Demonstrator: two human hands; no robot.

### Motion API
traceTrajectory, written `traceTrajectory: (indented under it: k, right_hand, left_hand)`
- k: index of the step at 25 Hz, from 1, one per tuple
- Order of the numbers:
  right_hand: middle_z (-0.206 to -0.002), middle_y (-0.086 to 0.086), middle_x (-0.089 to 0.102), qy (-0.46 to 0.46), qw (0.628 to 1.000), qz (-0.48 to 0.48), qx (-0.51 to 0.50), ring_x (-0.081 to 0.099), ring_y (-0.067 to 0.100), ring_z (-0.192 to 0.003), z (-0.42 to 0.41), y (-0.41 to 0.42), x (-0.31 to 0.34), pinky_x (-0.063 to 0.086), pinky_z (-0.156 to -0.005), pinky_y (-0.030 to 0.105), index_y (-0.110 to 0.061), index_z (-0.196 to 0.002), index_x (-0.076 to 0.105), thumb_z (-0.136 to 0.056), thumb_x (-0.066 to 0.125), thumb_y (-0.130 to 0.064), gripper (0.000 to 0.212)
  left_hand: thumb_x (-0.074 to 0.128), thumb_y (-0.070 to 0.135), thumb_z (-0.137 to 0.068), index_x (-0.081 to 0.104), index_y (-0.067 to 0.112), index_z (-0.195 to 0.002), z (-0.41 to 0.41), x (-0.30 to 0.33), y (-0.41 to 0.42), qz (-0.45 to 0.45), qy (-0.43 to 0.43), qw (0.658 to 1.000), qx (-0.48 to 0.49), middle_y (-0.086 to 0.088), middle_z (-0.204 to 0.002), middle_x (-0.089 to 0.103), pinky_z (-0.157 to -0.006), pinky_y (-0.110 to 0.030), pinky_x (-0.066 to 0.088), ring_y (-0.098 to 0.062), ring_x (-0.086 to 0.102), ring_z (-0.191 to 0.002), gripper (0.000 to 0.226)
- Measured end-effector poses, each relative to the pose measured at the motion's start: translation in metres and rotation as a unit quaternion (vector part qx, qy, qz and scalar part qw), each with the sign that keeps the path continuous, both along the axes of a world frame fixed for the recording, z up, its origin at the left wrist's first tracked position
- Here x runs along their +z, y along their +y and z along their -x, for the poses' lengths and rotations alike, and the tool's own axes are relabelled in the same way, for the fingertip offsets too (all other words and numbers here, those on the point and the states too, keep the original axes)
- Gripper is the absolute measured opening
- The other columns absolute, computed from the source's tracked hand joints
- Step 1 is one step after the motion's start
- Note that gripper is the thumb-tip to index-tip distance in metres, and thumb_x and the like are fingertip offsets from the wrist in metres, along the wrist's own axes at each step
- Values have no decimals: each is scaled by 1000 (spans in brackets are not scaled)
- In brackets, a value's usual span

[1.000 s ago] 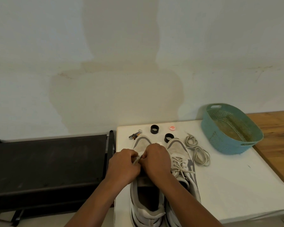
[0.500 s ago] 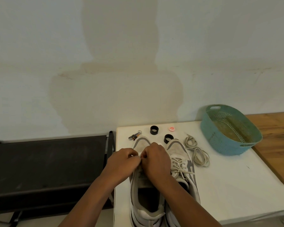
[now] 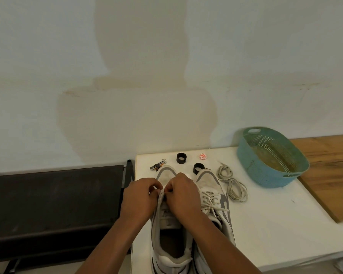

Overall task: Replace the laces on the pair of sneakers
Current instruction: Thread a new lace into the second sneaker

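Both the left hand [image 3: 141, 196] and right hand [image 3: 183, 194] pinch a lace end [image 3: 161, 194] over the left sneaker [image 3: 171, 230], whose long axis runs near-to-far beneath them; spare laces [image 3: 233, 183] lie right.

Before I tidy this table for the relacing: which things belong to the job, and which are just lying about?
Job:
- left sneaker, unlaced, with left hand and right hand at it
- right sneaker, laced
- loose laces

Lying about:
- teal basket
- two black rings
- keys
- red-white disc

Under my fingers [image 3: 158, 191] the white tabletop [image 3: 265, 230] carries two sneakers [image 3: 172, 234]; beyond them two black rings [image 3: 181, 158], right a loose lace [image 3: 233, 184] and basket [image 3: 271, 157].
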State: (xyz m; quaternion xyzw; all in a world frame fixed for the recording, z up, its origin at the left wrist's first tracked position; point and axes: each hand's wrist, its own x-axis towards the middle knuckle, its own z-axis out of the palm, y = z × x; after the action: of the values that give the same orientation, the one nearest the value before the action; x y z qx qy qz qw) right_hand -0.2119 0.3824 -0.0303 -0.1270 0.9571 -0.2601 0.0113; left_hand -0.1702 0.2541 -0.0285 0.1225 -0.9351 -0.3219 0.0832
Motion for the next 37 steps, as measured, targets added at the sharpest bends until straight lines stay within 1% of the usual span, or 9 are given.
traceTrajectory:
  k: [10,14,18,22,24,27,31,33,37]
  right_hand:
    - [-99,1,65,-7,1000,-3,13,62,14,-80,1,1,-2,44,-66,19,-19,-89,81,-92,64,-14,18]
    - [-99,-2,64,-38,999,9,29,56,11,-77,4,5,4,34,-58,13,-21,-89,79,-85,70,-13,12]
    - [-88,-11,60,-50,998,14,36,58,10,-81,7,14,12,47,-68,21,-27,-88,73,-87,72,-25,3]
    - [-89,-11,69,-57,998,-7,31,65,10,-85,8,21,19,58,-79,33,-27,-86,70,-85,68,-32,6]
    - [-90,-11,69,-47,997,-35,50,64,10,-86,8,23,23,56,-78,31,-28,-90,71,-84,67,-33,9]
    - [-94,-8,65,-12,994,-83,75,59,14,-91,6,21,27,51,-76,30,-29,-92,71,-82,66,-37,15]
    - [-88,-8,64,-1,994,-83,73,58,16,-91,3,17,26,55,-81,37,-27,-85,67,-79,62,-42,17]
    - [-81,-9,65,-35,997,-14,65,61,11,-82,5,19,26,56,-77,36,-28,-82,63,-79,64,-37,10]
    - [-66,-9,62,-76,983,166,35,58,5,-62,12,23,29,54,-68,34,-31,-86,61,-80,69,-24,13]
  left_hand:
    - [56,32,-104,69,27,-106,1,-1,-3,63,5,997,-52,7,-102,71,-85,-15,42,-7,63,-84,14]
    - [51,24,-106,56,25,-100,-2,2,0,53,19,998,-39,5,-86,68,-77,-24,56,-9,64,-75,8]
    - [40,18,-108,47,26,-99,4,26,-6,-148,56,986,45,5,-87,72,-72,-29,59,-9,71,-80,14]
    - [39,12,-109,52,15,-105,7,53,-12,-435,81,893,84,-3,-70,66,-72,-36,60,-21,69,-68,14]
    - [49,15,-105,58,21,-100,6,56,-14,-384,87,916,73,2,-64,54,-62,-32,53,-12,53,-57,12]
    - [63,32,-97,61,32,-95,1,51,-14,-122,45,991,6,6,-72,62,-63,-21,44,-3,58,-63,3]
    - [62,45,-97,70,31,-104,-4,27,-8,122,-106,985,-53,9,-96,71,-74,-18,48,-6,64,-82,17]
    - [59,35,-100,72,26,-102,-2,28,-8,79,-93,992,-32,6,-100,72,-75,-19,51,-7,64,-83,16]
    - [50,22,-104,69,20,-100,5,48,-12,-172,-52,983,37,4,-97,71,-67,-20,44,-5,66,-83,19]
